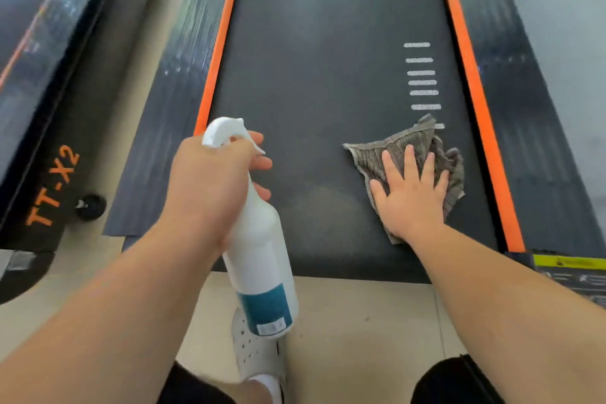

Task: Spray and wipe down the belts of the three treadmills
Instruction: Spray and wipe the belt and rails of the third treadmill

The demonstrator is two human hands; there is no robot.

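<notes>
A dark treadmill belt (pixel 328 75) runs away from me between two orange strips. My left hand (pixel 210 180) grips the neck of a white spray bottle (pixel 262 259) with a teal label, fingers at the trigger, nozzle pointing over the belt's near left part. My right hand (pixel 410 193) lies flat, fingers spread, pressing a grey ribbed cloth (pixel 426 147) onto the belt's near right side. A faint pale patch of spray (pixel 324 203) shows on the belt between the two hands.
A second treadmill marked TT-X2 (pixel 52 187) stands close on the left. White bar marks (pixel 421 75) sit on the belt beyond the cloth. A yellow warning label (pixel 567 262) is at the right rear corner. My white shoe (pixel 255 354) rests on the beige tiled floor (pixel 360 321).
</notes>
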